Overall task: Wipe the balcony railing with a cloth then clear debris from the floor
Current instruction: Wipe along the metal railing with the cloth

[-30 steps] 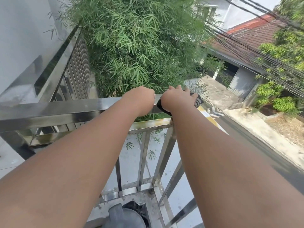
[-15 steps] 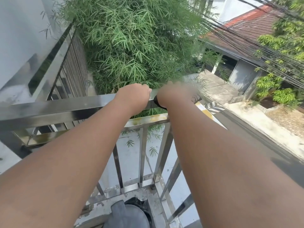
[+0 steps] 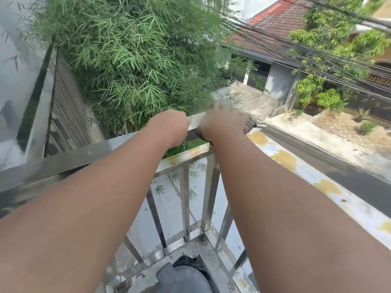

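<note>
Right at the far corner of the balcony, the cloth [image 3: 250,126] lies on the top bar of the railing [image 3: 84,158], bunched under the right hand [image 3: 224,123]. Only a dark striped edge shows past the knuckles on the right, with a dark fold beneath the wrist. That right hand is curled down over the cloth, grasping it against the bar; it is somewhat blurred, so the single fingers cannot be made out. Just beside it, with a short bright stretch of bare steel between them, the left hand [image 3: 169,125] is clenched over the same top bar, its fingers wrapped out of sight on the far side. Both bare forearms reach forward from the lower edge of the view. Below the hands a second, thinner bar runs parallel to the top one, and the upright balusters [image 3: 185,197] drop from it to the bottom frame. At the foot of the corner post sits a grey rounded shape [image 3: 186,279]; I cannot tell what it is. Beyond the railing to the right runs a pale ledge [image 3: 306,172] blotched with yellow stains, then a dark road [image 3: 349,163]. A thick stand of bamboo [image 3: 137,60] rises directly behind the hands, and a bundle of black cables [image 3: 317,60] crosses in front of a tiled roof [image 3: 279,20] at upper right.
</note>
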